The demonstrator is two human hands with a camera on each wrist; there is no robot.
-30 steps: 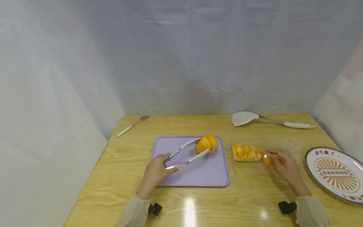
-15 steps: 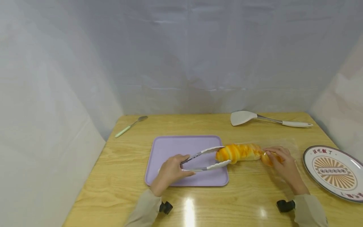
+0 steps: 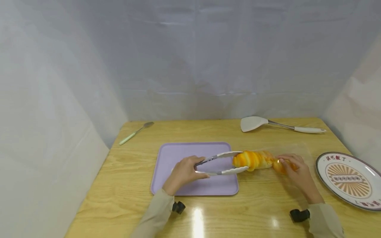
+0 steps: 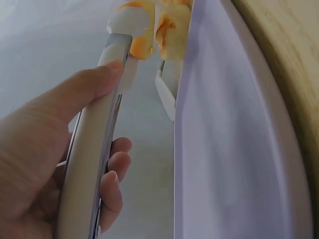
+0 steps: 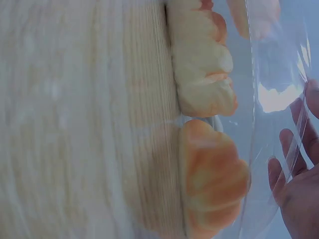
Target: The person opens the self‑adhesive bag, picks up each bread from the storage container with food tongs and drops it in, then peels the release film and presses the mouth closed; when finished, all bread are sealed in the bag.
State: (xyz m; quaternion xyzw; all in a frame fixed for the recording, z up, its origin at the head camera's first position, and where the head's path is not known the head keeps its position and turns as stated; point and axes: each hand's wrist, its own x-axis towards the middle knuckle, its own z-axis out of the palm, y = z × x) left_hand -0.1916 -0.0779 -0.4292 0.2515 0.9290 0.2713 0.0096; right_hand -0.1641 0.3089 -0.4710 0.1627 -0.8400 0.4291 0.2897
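In the head view my left hand (image 3: 184,173) grips white-tipped metal tongs (image 3: 233,171) over the tray's right side. Between the tong tips is a striped, croissant-like roll (image 3: 246,160). It overlaps the near end of a long bread (image 3: 266,159), which lies in a clear plastic bag (image 5: 279,94) together with a round ridged bun (image 5: 214,179). My right hand (image 3: 299,175) pinches the bag's film beside the bun. The right wrist view shows the film drawn up to those fingers. In the left wrist view my thumb presses along one tong arm (image 4: 89,159).
A lilac tray (image 3: 193,148) lies under the tongs. A white spatula (image 3: 253,124) lies at the back right, a round patterned plate (image 3: 322,163) at the far right. A small green-handled utensil (image 3: 128,138) rests at the back left.
My left hand has carried the roll in the tongs rightward, from above the tray to the bread in the bag. The right hand has kept its place on the bag.
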